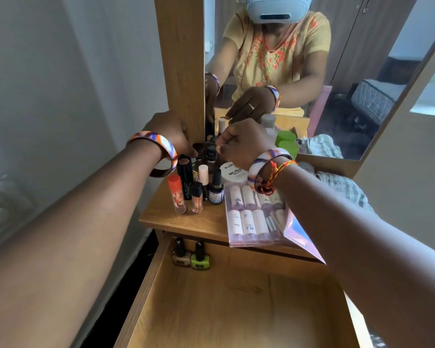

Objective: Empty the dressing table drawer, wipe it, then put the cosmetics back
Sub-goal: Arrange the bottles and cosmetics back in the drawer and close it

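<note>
The wooden drawer stands pulled open below the dressing table top. Two nail polish bottles, one beige and one green, stand in its back left corner. Several cosmetics are crowded on the top by the mirror. My left hand reaches to the back of that cluster, fingers curled round a small brown-capped bottle. My right hand is beside it, its curled fingertips pinching a dark-capped bottle.
Nearer me on the top stand an orange-capped tube, a black lipstick, a dark blue bottle, a white nail polish remover tub and a clear pack of tubes overhanging the edge. A striped cloth lies at the right.
</note>
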Demonstrator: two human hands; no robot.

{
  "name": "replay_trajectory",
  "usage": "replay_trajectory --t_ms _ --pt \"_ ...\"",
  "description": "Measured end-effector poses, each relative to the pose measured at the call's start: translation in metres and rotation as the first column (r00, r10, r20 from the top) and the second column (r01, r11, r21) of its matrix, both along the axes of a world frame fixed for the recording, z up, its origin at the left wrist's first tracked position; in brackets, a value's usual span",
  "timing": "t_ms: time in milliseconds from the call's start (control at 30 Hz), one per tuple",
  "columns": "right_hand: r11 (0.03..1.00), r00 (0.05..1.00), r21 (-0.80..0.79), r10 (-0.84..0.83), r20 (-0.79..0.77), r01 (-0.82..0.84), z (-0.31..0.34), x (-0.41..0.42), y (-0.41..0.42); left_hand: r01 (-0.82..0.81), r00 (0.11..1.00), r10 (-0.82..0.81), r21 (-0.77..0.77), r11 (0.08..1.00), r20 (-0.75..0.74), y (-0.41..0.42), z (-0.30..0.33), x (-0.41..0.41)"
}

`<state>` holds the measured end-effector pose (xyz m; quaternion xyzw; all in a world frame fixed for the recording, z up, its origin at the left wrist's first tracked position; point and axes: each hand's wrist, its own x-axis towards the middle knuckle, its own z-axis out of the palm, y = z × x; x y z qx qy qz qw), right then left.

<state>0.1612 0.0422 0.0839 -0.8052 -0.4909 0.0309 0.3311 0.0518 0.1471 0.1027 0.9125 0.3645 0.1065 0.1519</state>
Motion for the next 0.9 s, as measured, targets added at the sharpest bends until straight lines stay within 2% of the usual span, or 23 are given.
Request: replay_trajectory --t_ms 133,267,533,700,900 --pt "1.0 1.0 0.008 -0.003 -0.007 0.003 -0.004 0.001 0.0 -0.019 0.997 0.019 -0.006 1.0 0.074 0.002 0.005 -0.005" --pt "0.996 0.999 0.083 -0.024 -0.037 0.027 -0.004 0.003 0.001 -0.049 0.979 0.042 0.031 0.998 0.202 0.0 0.019 -0.014" --pt "0.978 0.997 0.208 0.028 -0.075 -0.012 0.007 -0.019 -0.005 -0.115 0.87 0.036 0.13 0.985 0.491 -0.021 0.048 -0.031" --pt "0.973 0.985 0.223 0.088 -0.15 -0.054 0.019 -0.036 -0.018 -0.07 0.84 -0.016 0.137 0.988 0.542 -0.04 0.055 -0.043" --pt "0.969 0.937 0.174 0.216 -0.274 -0.173 0.02 -0.062 -0.05 0.029 0.843 -0.075 0.095 0.995 0.533 -0.063 0.049 -0.069"
